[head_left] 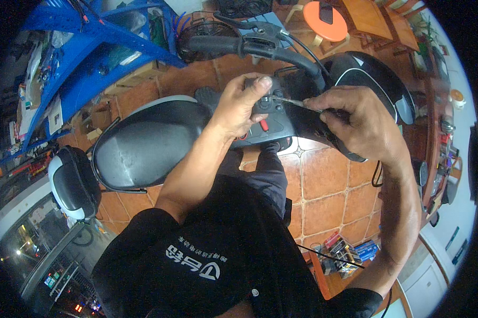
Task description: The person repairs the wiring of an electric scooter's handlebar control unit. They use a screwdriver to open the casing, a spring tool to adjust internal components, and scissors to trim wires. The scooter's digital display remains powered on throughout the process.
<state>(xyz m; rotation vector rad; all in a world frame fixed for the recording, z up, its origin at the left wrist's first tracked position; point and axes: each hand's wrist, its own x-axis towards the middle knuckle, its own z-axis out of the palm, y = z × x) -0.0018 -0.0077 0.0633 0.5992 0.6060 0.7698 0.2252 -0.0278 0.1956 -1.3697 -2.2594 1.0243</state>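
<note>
My left hand (pixel 239 103) grips a small dark plastic component (pixel 266 103), thumb on its upper side, above the scooter's grey footboard (pixel 273 130). My right hand (pixel 358 119) holds a slim metal tool (pixel 292 100), fingers closed round it, its tip at the component. A small red object (pixel 264 125) shows just below the component. The scooter's handlebar grip (pixel 215 45) lies beyond my hands, with the black seat (pixel 146 143) to the left and a black front panel (pixel 355 69) to the right.
A blue metal rack (pixel 106 32) stands at upper left, an orange round stool (pixel 324 21) at the back. A rear box (pixel 72 183) sits behind the seat. Tiled floor (pixel 324 185) lies below. Boxes (pixel 345 254) sit on a wooden surface at lower right.
</note>
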